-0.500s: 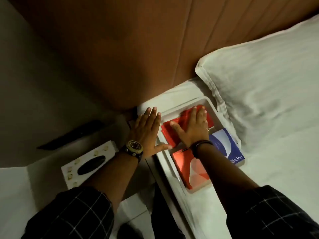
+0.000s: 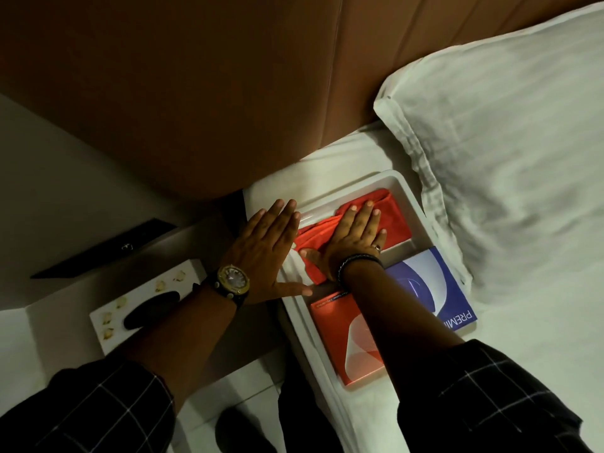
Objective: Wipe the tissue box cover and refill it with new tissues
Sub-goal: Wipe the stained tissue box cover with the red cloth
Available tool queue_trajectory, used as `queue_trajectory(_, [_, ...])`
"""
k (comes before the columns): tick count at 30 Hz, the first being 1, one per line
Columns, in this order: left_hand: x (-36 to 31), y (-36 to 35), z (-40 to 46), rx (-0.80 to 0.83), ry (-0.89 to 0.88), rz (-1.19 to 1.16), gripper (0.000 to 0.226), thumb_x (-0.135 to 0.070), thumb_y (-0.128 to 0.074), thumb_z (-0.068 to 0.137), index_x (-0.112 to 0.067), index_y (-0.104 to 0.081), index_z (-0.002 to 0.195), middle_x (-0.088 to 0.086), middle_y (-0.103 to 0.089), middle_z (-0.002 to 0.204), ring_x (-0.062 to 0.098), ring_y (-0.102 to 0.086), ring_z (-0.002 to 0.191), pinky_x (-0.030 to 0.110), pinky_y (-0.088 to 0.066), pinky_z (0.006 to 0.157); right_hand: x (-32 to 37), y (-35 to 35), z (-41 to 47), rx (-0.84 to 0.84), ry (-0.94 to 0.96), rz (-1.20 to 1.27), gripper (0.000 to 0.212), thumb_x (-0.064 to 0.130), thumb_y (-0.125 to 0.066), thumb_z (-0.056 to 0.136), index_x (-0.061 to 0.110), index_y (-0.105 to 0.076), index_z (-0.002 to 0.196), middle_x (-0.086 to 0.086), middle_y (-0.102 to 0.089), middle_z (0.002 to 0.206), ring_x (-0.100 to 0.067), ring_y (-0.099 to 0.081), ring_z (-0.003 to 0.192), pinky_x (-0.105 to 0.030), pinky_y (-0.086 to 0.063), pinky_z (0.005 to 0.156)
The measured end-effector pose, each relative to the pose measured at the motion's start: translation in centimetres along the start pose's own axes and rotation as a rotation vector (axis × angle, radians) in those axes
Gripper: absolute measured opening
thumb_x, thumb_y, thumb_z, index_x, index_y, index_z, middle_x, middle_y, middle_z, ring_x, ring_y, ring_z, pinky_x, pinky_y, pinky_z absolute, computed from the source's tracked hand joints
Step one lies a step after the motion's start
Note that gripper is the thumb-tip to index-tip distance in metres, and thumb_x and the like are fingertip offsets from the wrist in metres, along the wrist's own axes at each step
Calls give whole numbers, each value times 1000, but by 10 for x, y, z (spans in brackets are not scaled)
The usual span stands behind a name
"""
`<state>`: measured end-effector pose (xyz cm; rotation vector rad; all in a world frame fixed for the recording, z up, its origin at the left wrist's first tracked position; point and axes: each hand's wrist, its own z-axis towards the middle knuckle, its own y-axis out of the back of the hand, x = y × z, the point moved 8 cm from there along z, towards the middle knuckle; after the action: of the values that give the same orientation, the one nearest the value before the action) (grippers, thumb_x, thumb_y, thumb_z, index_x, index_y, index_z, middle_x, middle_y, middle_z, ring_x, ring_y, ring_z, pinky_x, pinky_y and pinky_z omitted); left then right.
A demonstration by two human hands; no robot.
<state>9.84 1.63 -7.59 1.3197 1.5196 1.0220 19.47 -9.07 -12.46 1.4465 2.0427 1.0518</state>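
Note:
A white open box shell (image 2: 413, 204), apparently the tissue box cover turned hollow side up, lies on the bed. A red cloth (image 2: 390, 215) sits in its far end. My right hand (image 2: 356, 238) presses flat on the cloth, fingers spread and thumb at the cloth's edge. My left hand (image 2: 266, 253) rests flat and open against the shell's left rim. An orange and blue tissue pack (image 2: 421, 289) lies across the shell's near end, partly under my right forearm. A white flowered piece with a dark oval slot (image 2: 147, 305) sits on the nightstand.
A white pillow (image 2: 510, 158) lies just right of the shell. The brown padded headboard (image 2: 228, 93) rises behind it. The nightstand (image 2: 58, 322) at left holds a dark flat object (image 2: 108, 253). Pale floor tiles (image 2: 242, 390) show between bed and nightstand.
My right hand has slid the red cloth slightly to the left inside the shell. The left hand has stayed on the rim.

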Motion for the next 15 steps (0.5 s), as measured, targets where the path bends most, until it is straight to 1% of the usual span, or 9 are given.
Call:
queue_trajectory(3, [2, -6, 1, 5, -4, -4, 121, -90, -20, 71, -1, -6, 151, 19, -3, 160, 36, 1, 148, 45, 1, 120, 5, 6, 1, -81, 6, 104, 99, 60, -40, 90, 2, 14, 149, -23, 25, 156, -40, 20, 145, -55, 5, 117])
queue_trajectory(5, [1, -4, 2, 2, -11, -12, 121, -90, -18, 71, -1, -4, 151, 19, -1, 160, 36, 1, 148, 45, 0, 120, 3, 14, 3, -118, 1, 160, 80, 43, -37, 97, 1, 6, 150, -23, 17, 158, -39, 13, 147, -53, 2, 118])
queue_trajectory(6, [1, -2, 2, -2, -15, -16, 121, -90, -18, 71, -1, -3, 151, 19, 0, 160, 36, 2, 148, 46, -1, 120, 2, 17, 4, -123, 3, 185, 74, 37, -36, 99, 0, 2, 150, -23, 13, 159, -39, 10, 147, -52, 0, 118])
queue_trajectory(8, [0, 2, 0, -13, -23, -21, 121, -91, -19, 70, -3, -1, 151, 18, 3, 160, 36, 4, 148, 46, 1, 121, -3, 26, 2, -128, 17, 250, 70, 31, -40, 99, -1, -4, 150, -24, 6, 159, -39, 4, 148, -49, -5, 119])
queue_trajectory(12, [0, 11, -6, -62, -39, -57, 120, -89, -26, 70, -3, -5, 152, 18, 0, 160, 36, 3, 148, 47, -1, 120, -9, 44, -9, -121, 68, 389, 72, 23, -52, 95, -3, -12, 149, -25, -11, 159, -37, -8, 148, -40, -9, 121])
queue_trajectory(13, [1, 12, -8, -72, -37, -63, 121, -89, -27, 70, -3, -6, 152, 18, 0, 161, 35, 2, 148, 47, -2, 121, -9, 48, -16, -128, 71, 426, 71, 20, -54, 93, -2, -16, 149, -24, -17, 157, -36, -13, 147, -40, -13, 121])
queue_trajectory(15, [6, 13, -12, -82, -16, -56, 122, -91, -24, 69, -3, -7, 152, 18, -1, 161, 34, 1, 149, 47, -5, 121, -10, 60, -32, -192, 68, 523, 65, 14, -59, 89, 1, -28, 145, -22, -34, 150, -37, -31, 140, -44, -27, 116])
